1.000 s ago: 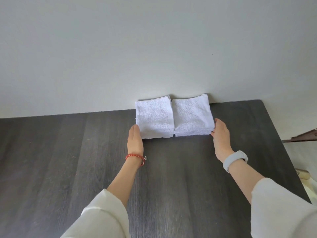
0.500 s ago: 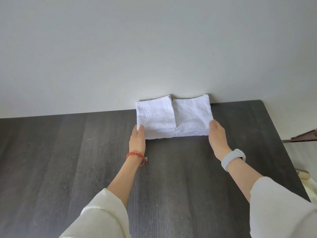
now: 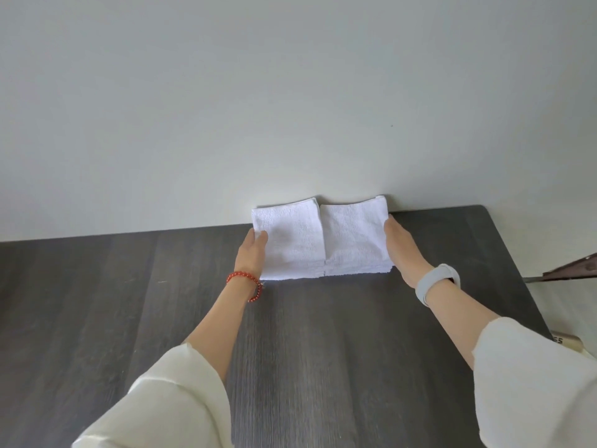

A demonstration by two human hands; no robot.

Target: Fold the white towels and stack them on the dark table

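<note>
My left hand (image 3: 252, 253) sits at the left edge of the left towel stack (image 3: 290, 240), thumb lying on top of the cloth and the other fingers tucked out of sight beside or under the edge, so I seem to be pinching that edge. A red bead bracelet (image 3: 245, 282) circles that wrist, and my white sleeve (image 3: 168, 399) covers the forearm below it.

The left stack touches the right towel stack (image 3: 355, 240); the two folded white piles lie side by side at the far edge of the dark table (image 3: 97, 318), against the pale wall (image 3: 290, 92).

My right hand (image 3: 403, 250) lies flat against the right side of the right stack, fingers straight and together, pressing the edge. A pale grey wristband (image 3: 436, 282) sits on that wrist.

Past the table's right edge, a brown object (image 3: 578, 270) pokes into view; I cannot tell what it is.
</note>
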